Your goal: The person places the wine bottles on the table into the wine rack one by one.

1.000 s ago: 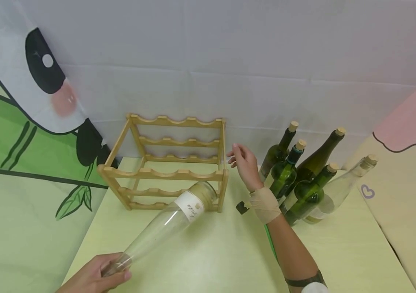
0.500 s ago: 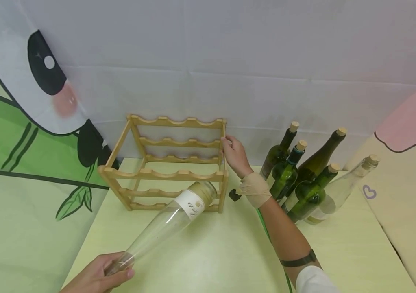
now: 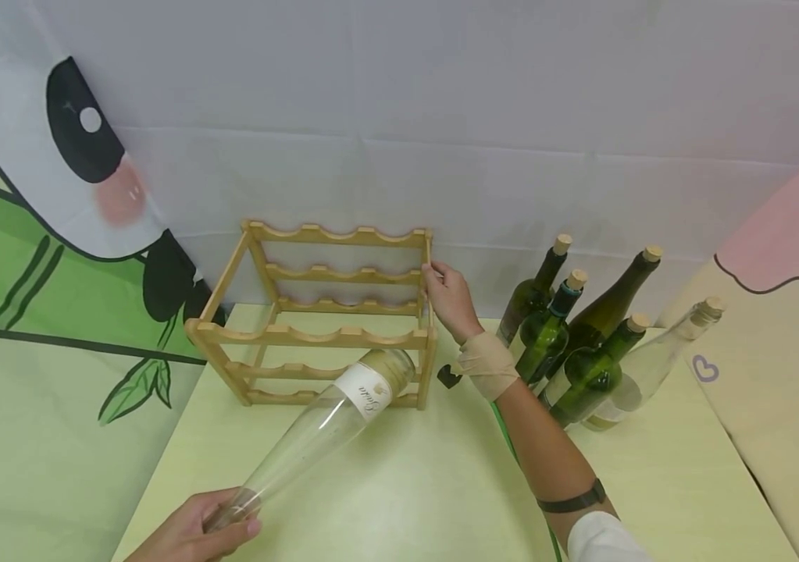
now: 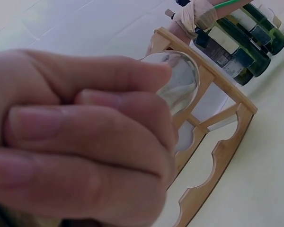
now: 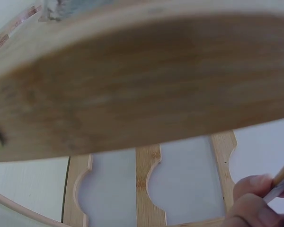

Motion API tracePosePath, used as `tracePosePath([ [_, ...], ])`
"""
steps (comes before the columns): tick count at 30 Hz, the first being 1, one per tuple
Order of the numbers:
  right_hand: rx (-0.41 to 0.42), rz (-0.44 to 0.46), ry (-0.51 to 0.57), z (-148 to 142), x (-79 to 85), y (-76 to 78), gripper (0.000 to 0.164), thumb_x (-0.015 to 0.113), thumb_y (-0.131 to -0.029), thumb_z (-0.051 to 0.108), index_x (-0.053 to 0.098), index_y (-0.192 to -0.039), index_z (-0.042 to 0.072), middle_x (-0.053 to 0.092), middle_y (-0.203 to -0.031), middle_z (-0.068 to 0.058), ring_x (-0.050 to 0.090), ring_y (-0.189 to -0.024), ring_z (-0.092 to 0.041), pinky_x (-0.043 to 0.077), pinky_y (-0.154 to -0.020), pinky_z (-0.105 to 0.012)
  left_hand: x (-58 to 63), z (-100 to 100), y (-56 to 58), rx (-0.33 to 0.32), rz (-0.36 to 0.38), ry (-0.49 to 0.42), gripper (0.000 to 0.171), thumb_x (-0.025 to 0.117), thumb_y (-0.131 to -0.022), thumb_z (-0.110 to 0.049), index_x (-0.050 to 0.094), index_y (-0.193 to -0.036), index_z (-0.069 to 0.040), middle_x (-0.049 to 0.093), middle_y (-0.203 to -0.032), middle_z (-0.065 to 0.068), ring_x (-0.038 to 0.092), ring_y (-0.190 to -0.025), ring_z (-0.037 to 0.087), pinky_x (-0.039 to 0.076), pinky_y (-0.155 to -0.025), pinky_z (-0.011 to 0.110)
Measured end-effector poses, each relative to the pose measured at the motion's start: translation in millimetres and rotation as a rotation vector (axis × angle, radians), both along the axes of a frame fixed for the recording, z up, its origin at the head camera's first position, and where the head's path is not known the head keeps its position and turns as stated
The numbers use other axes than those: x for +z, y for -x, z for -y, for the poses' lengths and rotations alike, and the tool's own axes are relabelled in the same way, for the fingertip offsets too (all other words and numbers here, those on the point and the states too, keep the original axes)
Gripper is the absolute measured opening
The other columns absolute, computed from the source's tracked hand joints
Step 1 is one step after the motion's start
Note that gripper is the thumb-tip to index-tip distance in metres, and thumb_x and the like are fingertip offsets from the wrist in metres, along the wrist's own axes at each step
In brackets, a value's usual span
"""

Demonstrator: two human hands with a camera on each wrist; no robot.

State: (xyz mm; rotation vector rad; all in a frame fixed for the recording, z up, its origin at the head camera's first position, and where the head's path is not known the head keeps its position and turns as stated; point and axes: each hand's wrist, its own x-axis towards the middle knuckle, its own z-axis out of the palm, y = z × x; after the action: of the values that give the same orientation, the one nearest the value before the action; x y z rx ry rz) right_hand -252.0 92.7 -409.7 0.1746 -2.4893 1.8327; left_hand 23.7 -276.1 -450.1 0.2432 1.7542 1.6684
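My left hand (image 3: 202,527) grips a clear glass wine bottle (image 3: 322,429) by its neck at the lower left. The bottle slants up and right, its gold-banded base and white label overlapping the front of a wooden wine rack (image 3: 329,337). In the left wrist view, curled fingers (image 4: 94,137) hide most of the bottle, and its round base (image 4: 184,80) shows beyond them. With thumb and fingers, my right hand (image 3: 454,300) holds the upper right side of the rack. The right wrist view has those fingers (image 5: 253,203) around a wooden rail, below a large blurred rack bar (image 5: 146,94).
Several corked green bottles (image 3: 547,336) stand on the table (image 3: 455,499) right of my right forearm. A corked clear bottle (image 3: 659,363) leans outward in view beside them. A green cable (image 3: 504,429) runs along that forearm. Cloth backdrop (image 3: 476,101) rises behind the rack.
My right hand has moved left from beside the rack and taken hold of its right side. The left hand and its bottle have stayed nearly still.
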Motion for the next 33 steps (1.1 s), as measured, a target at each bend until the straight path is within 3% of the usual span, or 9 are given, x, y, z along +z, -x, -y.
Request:
tracePosePath([
  [4, -0.007, -0.004, 0.004, 0, -0.1, 0.6, 0.059, 0.046, -0.116, 0.039, 0.048, -0.157, -0.003, 0.07, -0.092, -0.011, 0.064, -0.083, -0.023, 0.048, -0.071, -0.034, -3.7, -3, -0.4, 0.025, 0.071, -0.022, 0.021, 0.053, -0.113, -0.016, 0.061, -0.111, 0.004, 0.051, -0.077, -0.006, 0.048, -0.062, 0.006, 0.025, -0.046, 0.036],
  [8, -0.01, -0.007, 0.006, 0, -1.4, 0.9, 0.058, 0.046, -0.116, 0.038, 0.048, -0.157, -0.004, 0.069, -0.091, -0.01, 0.064, -0.084, -0.019, 0.047, -0.076, -0.034, -6.0, -6, -0.3, 0.032, 0.058, -0.004, 0.022, 0.054, -0.113, -0.017, 0.061, -0.112, 0.004, 0.05, -0.075, -0.007, 0.047, -0.061, 0.007, 0.025, -0.045, 0.036],
  [13, 0.0, -0.005, 0.008, 1, -1.4, 0.6, 0.061, 0.045, -0.116, 0.04, 0.047, -0.157, -0.004, 0.07, -0.095, -0.014, 0.066, -0.092, -0.037, 0.047, -0.075, -0.036, -7.6, -12, 0.6, 0.026, 0.058, -0.013, 0.023, 0.055, -0.113, -0.018, 0.061, -0.113, 0.004, 0.049, -0.073, -0.008, 0.046, -0.059, 0.007, 0.024, -0.045, 0.038],
  [16, -0.001, -0.004, 0.007, 1, -1.2, 0.5, 0.061, 0.045, -0.116, 0.041, 0.046, -0.157, -0.005, 0.071, -0.101, -0.019, 0.066, -0.097, -0.044, 0.047, -0.076, -0.038, -8.8, -16, 0.8, 0.037, 0.061, -0.005, 0.023, 0.056, -0.112, -0.018, 0.061, -0.113, 0.004, 0.049, -0.074, -0.006, 0.046, -0.059, 0.006, 0.025, -0.045, 0.033],
  [21, -0.01, -0.008, -0.002, 1, -1.2, 0.5, 0.061, 0.045, -0.116, 0.04, 0.046, -0.158, -0.004, 0.073, -0.104, -0.022, 0.068, -0.097, -0.043, 0.049, -0.08, -0.038, -13.6, -27, 0.5, 0.073, 0.093, -0.036, 0.023, 0.057, -0.112, -0.019, 0.06, -0.113, 0.004, 0.048, -0.073, -0.006, 0.045, -0.058, 0.006, 0.027, -0.046, 0.029],
  [25, -0.017, -0.014, -0.003, 0, -2.0, 1.5, 0.059, 0.047, -0.115, 0.039, 0.049, -0.156, -0.004, 0.074, -0.105, -0.021, 0.069, -0.1, -0.044, 0.05, -0.083, -0.04, -20.6, -40, -1.4, 0.101, 0.09, -0.094, 0.031, 0.057, -0.112, -0.017, 0.053, -0.109, 0.014, 0.046, -0.071, -0.008, 0.043, -0.056, 0.005, 0.023, -0.045, 0.031],
  [28, -0.02, -0.011, -0.003, 0, -2.1, 1.7, 0.059, 0.048, -0.115, 0.039, 0.05, -0.155, -0.004, 0.075, -0.11, -0.023, 0.07, -0.103, -0.042, 0.051, -0.085, -0.043, -24.9, -51, -2.8, 0.124, 0.075, -0.121, 0.028, 0.057, -0.111, -0.015, 0.052, -0.105, 0.012, 0.045, -0.07, -0.009, 0.041, -0.055, 0.004, 0.023, -0.045, 0.03],
  [31, -0.021, -0.007, -0.003, 0, -1.8, 1.4, 0.06, 0.048, -0.114, 0.039, 0.05, -0.156, -0.004, 0.075, -0.114, -0.023, 0.071, -0.104, -0.04, 0.053, -0.088, -0.044, -27.6, -60, -3.4, 0.146, 0.077, -0.136, 0.016, 0.058, -0.111, -0.014, 0.057, -0.105, 0.0, 0.045, -0.069, -0.01, 0.041, -0.055, 0.003, 0.025, -0.047, 0.026],
  [33, -0.02, -0.01, -0.004, 0, -1.3, 1.3, 0.06, 0.048, -0.114, 0.04, 0.05, -0.156, -0.004, 0.075, -0.115, -0.024, 0.072, -0.104, -0.038, 0.054, -0.091, -0.045, -29.5, -65, -3.3, 0.157, 0.065, -0.152, 0.019, 0.058, -0.111, -0.013, 0.056, -0.103, 0.004, 0.045, -0.069, -0.01, 0.041, -0.055, 0.003, 0.025, -0.046, 0.026],
])
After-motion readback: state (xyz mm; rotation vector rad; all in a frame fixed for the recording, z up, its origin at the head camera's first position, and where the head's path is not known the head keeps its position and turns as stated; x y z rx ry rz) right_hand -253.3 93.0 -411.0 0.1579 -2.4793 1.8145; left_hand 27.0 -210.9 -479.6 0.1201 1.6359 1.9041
